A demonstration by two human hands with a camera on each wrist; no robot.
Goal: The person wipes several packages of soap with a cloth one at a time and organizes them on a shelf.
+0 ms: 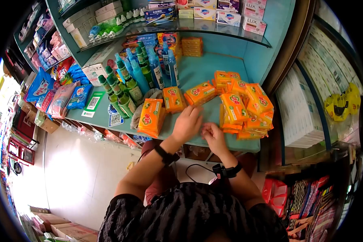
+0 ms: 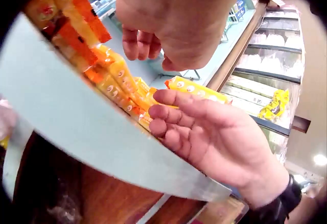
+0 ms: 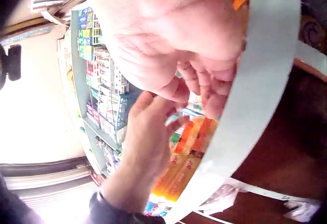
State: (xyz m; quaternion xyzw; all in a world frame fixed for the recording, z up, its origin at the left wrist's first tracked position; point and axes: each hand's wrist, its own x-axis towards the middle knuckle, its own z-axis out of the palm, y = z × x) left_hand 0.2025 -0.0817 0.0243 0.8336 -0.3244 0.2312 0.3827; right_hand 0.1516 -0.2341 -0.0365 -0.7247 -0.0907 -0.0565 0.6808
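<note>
Seen from above, a person wears a short-sleeved top (image 1: pixel 189 213) of black fabric with fine grey streaks running through it. Dull red trousers (image 1: pixel 157 185) show just beyond its hem. The forearms are uncovered. A slim left wrist strap (image 1: pixel 166 155), black, circles the wrist behind the left hand (image 1: pixel 187 123) and carries a small black block. The right wrist strap (image 1: pixel 228 171), also black, sits behind the right hand (image 1: pixel 214 137) and carries a chunkier black unit with a pale patch. A thin black cable (image 1: pixel 197 165) loops from that unit. Both hands are bare.

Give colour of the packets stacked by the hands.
Orange and yellow packets, each with a red-and-green round mark; clearest in the head view.
</note>
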